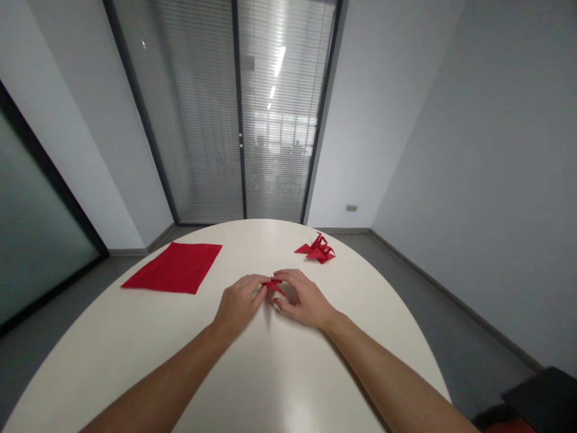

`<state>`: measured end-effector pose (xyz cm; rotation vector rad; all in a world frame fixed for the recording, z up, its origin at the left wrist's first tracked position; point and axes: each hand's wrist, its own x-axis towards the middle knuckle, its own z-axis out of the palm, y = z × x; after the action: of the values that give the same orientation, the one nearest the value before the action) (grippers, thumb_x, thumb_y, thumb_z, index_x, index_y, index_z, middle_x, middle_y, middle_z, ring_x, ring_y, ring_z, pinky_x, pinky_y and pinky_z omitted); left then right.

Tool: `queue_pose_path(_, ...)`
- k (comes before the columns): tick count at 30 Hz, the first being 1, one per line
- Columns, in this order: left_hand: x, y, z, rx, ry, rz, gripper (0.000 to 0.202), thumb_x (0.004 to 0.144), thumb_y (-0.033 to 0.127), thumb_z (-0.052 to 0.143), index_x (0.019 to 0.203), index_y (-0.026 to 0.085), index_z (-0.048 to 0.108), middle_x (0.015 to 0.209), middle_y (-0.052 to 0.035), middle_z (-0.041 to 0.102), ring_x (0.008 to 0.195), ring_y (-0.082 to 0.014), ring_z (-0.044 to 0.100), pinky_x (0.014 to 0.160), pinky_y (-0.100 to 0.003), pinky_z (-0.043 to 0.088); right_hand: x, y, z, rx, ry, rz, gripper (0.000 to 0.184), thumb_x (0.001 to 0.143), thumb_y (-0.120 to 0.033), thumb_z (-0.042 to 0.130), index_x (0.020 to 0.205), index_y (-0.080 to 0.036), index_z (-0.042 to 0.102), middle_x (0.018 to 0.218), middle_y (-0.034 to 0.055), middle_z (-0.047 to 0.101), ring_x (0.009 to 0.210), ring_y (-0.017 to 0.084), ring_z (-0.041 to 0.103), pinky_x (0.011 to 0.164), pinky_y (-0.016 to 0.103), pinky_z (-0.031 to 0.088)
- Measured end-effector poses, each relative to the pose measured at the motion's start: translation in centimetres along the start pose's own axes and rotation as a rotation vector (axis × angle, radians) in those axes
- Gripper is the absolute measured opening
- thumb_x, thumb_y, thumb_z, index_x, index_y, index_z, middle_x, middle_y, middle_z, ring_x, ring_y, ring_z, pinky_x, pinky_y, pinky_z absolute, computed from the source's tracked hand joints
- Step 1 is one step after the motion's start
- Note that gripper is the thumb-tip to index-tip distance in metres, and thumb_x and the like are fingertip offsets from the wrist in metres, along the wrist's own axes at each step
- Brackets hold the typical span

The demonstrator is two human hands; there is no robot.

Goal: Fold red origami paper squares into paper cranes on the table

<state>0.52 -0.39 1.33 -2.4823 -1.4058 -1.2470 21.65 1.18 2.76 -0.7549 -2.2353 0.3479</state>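
My left hand (241, 302) pinches a small piece of folded red paper (273, 285) between its thumb and fingers, over the middle of the table. The paper has sharp points, one of them reaching to the right. Around its right side curves my right hand (303, 297), the thumb well apart from the fingers. Its fingertips lie at the paper's upper edge, while the thumb is off the paper. Part of the folded piece is hidden behind the left fingers.
The round white table (252, 373) carries a flat red paper sheet (178, 269) at the left. Folded red paper cranes (319, 249) sit bunched at the back right. A dark object (543, 397), perhaps a chair, shows at the lower right. Glass panels with blinds (202, 120) stand behind.
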Motion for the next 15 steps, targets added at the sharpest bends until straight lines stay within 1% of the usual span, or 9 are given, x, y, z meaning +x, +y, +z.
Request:
queue_pose_path(2,0.0,0.1,0.0,-0.011,0.032,0.032,0.016,0.093,0.015,0.055,0.103,0.021,0.067,0.098,-0.0032,0.075,0.092,-0.0199,0.069,0.083,-0.033,0.055,0.1,-0.2,-0.1,0.004,0.018,-0.009,0.040,0.084,-0.020,0.068,0.123,-0.024,0.059,0.123,0.0081,0.065,0.115,0.023,0.057,0.102,0.040,0.046)
queue_pose_path(4,0.1,0.2,0.0,-0.032,0.071,0.056,0.015,0.095,0.018,0.054,0.102,0.020,0.067,0.097,-0.0039,0.074,0.091,-0.0197,0.069,0.082,-0.033,0.054,0.2,-0.3,-0.1,0.018,0.033,0.006,0.029,0.090,-0.019,0.062,0.118,-0.024,0.062,0.114,0.0071,0.068,0.110,0.022,0.059,0.098,0.038,0.047)
queue_pose_path(7,0.2,0.3,0.1,-0.098,0.129,0.029,0.014,0.095,0.023,0.055,0.102,0.019,0.067,0.093,-0.0045,0.074,0.086,-0.0187,0.069,0.076,-0.030,0.054,0.2,-0.5,0.0,0.075,0.077,0.105,0.019,0.095,-0.022,0.057,0.111,-0.024,0.066,0.105,0.0065,0.069,0.099,0.021,0.061,0.088,0.036,0.048)
queue_pose_path(9,0.2,0.6,0.2,-0.182,0.145,-0.047,0.014,0.094,0.025,0.057,0.101,0.019,0.068,0.092,-0.0045,0.074,0.081,-0.0173,0.068,0.070,-0.027,0.054,0.3,-0.6,0.2,0.188,0.101,0.198,0.018,0.096,-0.027,0.056,0.110,-0.023,0.067,0.100,0.0056,0.070,0.089,0.019,0.062,0.079,0.032,0.049)
queue_pose_path(11,0.4,0.9,0.3,-0.295,0.134,-0.148,0.015,0.093,0.026,0.058,0.101,0.019,0.068,0.091,-0.0038,0.074,0.076,-0.0156,0.067,0.065,-0.024,0.053,0.4,-0.6,0.6,0.345,0.107,0.281,0.020,0.096,-0.032,0.056,0.110,-0.022,0.066,0.090,0.0032,0.069,0.078,0.016,0.061,0.070,0.028,0.047)
queue_pose_path(13,0.5,1.2,0.4,-0.410,0.094,-0.244,0.016,0.091,0.028,0.059,0.100,0.019,0.069,0.087,-0.0029,0.074,0.071,-0.0145,0.067,0.061,-0.023,0.052,0.4,-0.5,1.0,0.479,0.100,0.335,0.023,0.095,-0.036,0.058,0.109,-0.020,0.065,0.077,-0.0001,0.065,0.070,0.015,0.058,0.066,0.027,0.045)
queue_pose_path(15,0.6,1.4,0.4,-0.509,0.034,-0.327,0.018,0.090,0.030,0.059,0.099,0.018,0.068,0.083,-0.0025,0.073,0.065,-0.0140,0.067,0.057,-0.022,0.052,0.4,-0.2,1.2,0.563,0.084,0.373,0.026,0.093,-0.040,0.060,0.106,-0.018,0.065,0.072,-0.0017,0.061,0.066,0.014,0.056,0.065,0.026,0.043)
